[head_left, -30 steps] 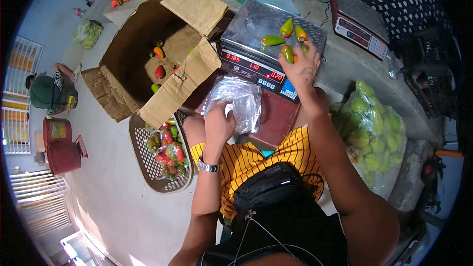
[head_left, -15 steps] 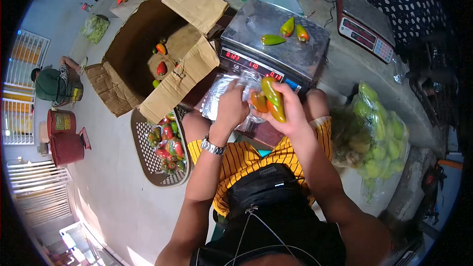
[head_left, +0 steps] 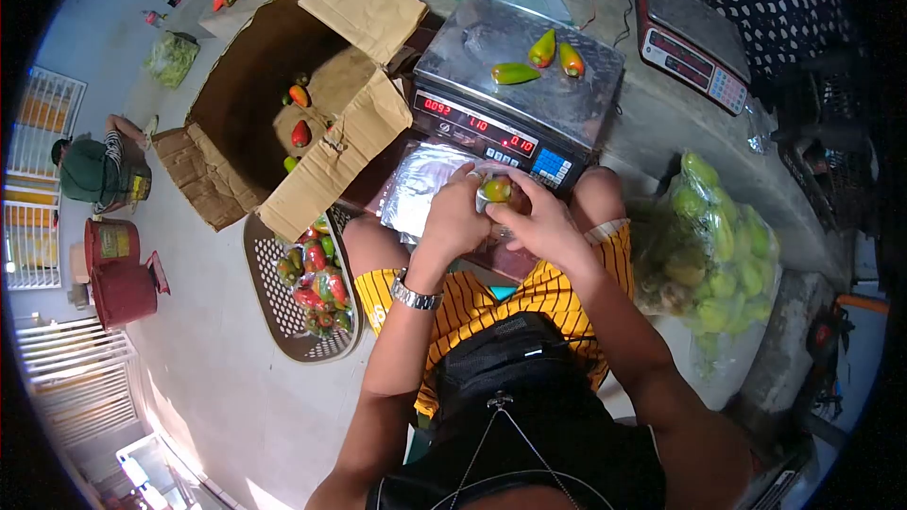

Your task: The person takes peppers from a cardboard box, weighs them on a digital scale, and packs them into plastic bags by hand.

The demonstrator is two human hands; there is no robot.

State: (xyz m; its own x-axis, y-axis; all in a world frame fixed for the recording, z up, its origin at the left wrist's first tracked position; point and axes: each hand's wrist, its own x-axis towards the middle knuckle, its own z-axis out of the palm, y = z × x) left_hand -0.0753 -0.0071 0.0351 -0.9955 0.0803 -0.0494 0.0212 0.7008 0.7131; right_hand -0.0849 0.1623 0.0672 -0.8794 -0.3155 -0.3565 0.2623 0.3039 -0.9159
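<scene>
My left hand (head_left: 457, 213) is closed on the edge of a clear plastic bag, over a stack of silvery plastic bags (head_left: 413, 191). Between my hands, green-orange bell peppers (head_left: 496, 190) sit at the bag's mouth, mostly hidden by fingers. My right hand (head_left: 543, 227) curls around them from the other side. Just beyond, a digital scale (head_left: 460, 57) carries three peppers (head_left: 542, 48) on its metal plate, its red display lit.
Left of the scale stands an open cardboard box (head_left: 231, 99) with a few peppers inside. Below it is a plastic basket (head_left: 266, 297) of bagged peppers. Bagged green vegetables (head_left: 723, 255) lie at right, near a second scale (head_left: 690, 61). Another person (head_left: 94, 170) is at far left.
My right hand has brought the peppers down and left into the bag's opening, against my left hand. The scale's reading has dropped from 0.122 to 0.093.
</scene>
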